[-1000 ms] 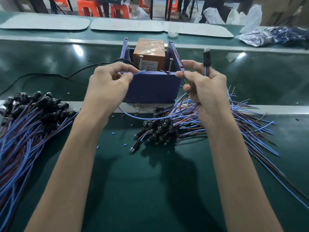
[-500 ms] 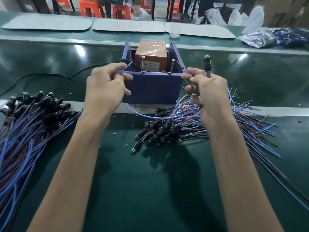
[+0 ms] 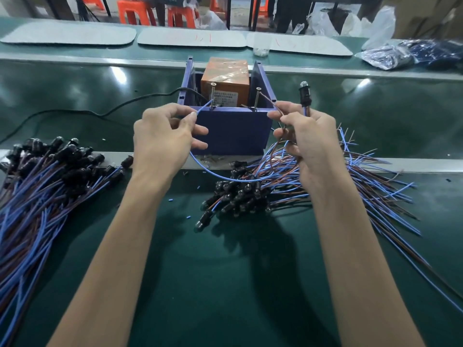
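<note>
No text is legible. Just beyond the grips of the left hand and right hand, the orange box bears a white label, its print too blurred.

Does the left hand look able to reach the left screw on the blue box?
Probably yes: the left hand pinches a blue wire just beside the left screw, which stands bare on the blue box front wall, with nothing between them.

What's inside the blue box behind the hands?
An orange taped block with a label sits inside the blue box, two upright screws stand at its front wall, a black cable enters from the left. The front wall hides the floor and the block's base.
</note>
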Demonstrator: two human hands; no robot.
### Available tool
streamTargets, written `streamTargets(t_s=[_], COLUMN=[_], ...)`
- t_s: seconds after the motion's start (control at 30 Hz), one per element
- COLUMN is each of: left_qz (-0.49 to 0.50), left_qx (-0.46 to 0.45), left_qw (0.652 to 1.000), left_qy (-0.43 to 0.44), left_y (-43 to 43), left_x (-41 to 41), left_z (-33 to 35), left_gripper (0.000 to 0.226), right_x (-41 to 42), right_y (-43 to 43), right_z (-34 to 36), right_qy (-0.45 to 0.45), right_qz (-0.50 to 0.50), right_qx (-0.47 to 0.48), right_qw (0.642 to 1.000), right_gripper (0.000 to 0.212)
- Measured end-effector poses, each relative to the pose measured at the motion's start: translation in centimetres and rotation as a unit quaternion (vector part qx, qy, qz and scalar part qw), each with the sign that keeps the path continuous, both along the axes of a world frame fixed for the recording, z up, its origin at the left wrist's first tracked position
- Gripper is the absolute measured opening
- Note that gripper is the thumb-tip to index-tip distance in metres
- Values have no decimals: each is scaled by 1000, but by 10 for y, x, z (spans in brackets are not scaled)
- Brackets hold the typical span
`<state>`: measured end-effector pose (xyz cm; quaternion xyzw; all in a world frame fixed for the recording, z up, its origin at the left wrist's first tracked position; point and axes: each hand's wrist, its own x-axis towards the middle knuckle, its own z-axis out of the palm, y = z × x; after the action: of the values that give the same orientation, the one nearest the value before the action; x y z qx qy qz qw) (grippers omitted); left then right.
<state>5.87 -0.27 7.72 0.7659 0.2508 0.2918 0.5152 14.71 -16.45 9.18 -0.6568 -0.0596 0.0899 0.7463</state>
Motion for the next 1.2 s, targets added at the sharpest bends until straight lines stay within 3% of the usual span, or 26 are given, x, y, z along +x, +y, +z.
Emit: streamTargets(t_s=[0.3, 0.6, 1.2], left_qz=[45, -21, -38], left_qx=[8, -11, -6], left_qw=[999, 999, 999], left_qy=[-23, -23, -14], left_y=[3, -2, -4], left_x=[2, 6, 4], left_z=[-1, -5, -3], left_gripper=[17, 21, 22], right_x=[2, 0, 0], right_y=[0, 1, 1], right_z=[-3, -2, -6], right_qy=[-3, 0, -18], right_qz=[4, 12, 21], right_qx=[1, 2, -19], right_qw=[1000, 1000, 999], right_gripper=[26, 23, 20])
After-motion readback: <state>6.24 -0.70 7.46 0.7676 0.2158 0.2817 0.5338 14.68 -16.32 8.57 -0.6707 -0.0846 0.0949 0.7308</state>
